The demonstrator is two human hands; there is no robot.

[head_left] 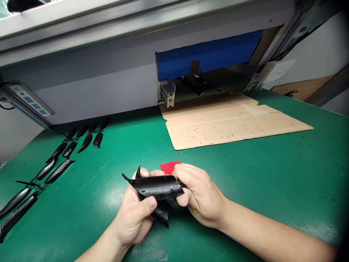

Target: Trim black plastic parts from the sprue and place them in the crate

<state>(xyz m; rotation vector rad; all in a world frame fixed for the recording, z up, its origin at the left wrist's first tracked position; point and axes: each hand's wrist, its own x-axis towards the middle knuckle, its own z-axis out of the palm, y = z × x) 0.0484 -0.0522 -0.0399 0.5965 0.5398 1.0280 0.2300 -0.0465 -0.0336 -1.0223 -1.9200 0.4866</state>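
Observation:
My left hand (133, 218) is closed around black curved plastic parts, its thumb pressed on their near side. The upper black plastic part (158, 187) is a hollow shell with ribs inside and a pointed, upturned left tip. Beneath it, a second black plastic part (163, 214) angles down to the right. My right hand (200, 193) is closed at the right end of the upper part, thumb below and fingers above. A small glint shows between its fingers, too small to name. Just behind the fingers is a red piece (169, 167) with a dark mark; whether it is held, I cannot tell.
Several black plastic parts (60, 171), some joined by thin sprues, lie along the left of the green table (122, 142). A cardboard sheet (231, 122) with dark scraps lies at the back, before an opening with a blue panel (207, 54). A power strip (31, 100) is at left.

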